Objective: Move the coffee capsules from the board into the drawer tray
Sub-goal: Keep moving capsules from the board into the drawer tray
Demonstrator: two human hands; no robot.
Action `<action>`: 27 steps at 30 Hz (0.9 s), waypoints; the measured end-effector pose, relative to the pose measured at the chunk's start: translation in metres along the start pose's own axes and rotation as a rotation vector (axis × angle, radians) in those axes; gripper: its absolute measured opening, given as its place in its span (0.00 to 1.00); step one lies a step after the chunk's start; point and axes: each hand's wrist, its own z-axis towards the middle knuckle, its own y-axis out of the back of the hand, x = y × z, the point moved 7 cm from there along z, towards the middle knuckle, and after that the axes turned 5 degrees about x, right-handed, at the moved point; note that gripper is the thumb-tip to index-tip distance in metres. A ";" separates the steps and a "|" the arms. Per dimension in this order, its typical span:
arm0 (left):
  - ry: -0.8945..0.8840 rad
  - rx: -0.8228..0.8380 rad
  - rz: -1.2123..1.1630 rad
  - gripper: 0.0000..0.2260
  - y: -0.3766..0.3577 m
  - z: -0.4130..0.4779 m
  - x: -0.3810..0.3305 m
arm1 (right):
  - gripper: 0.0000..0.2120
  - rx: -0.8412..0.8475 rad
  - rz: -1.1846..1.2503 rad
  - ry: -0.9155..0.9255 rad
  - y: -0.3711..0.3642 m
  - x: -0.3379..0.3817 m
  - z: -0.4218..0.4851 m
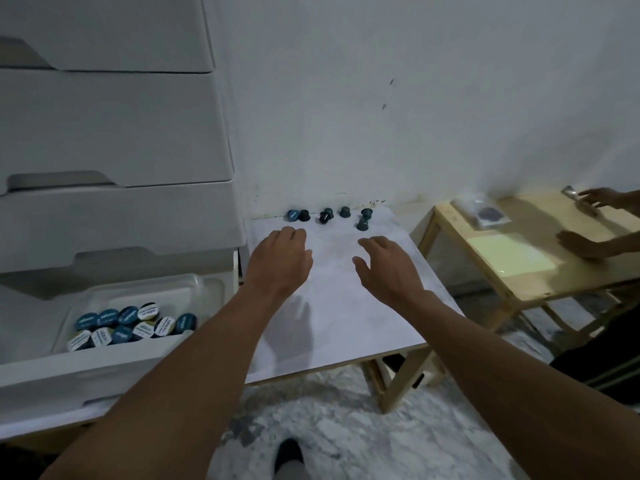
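Several dark blue coffee capsules stand in a loose row along the far edge of the white board, by the wall. My left hand hovers over the board just short of the leftmost capsules, fingers curled down, holding nothing. My right hand is stretched out beside it with fingers spread, below the rightmost capsules, also holding nothing. At the lower left, the open drawer holds a clear tray with several capsules lying lids-up in it.
A white drawer unit rises on the left, its lowest drawer pulled out. To the right stands a wooden table where another person's hands rest. My shoe shows on the marbled floor below.
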 end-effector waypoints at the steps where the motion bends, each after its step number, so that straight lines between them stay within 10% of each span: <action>1: 0.008 0.002 -0.018 0.08 -0.005 0.006 -0.001 | 0.20 0.005 0.005 0.005 -0.003 -0.004 0.007; 27: 0.348 0.473 -0.101 0.13 -0.260 0.188 0.093 | 0.15 0.304 0.075 -0.003 -0.175 -0.073 0.314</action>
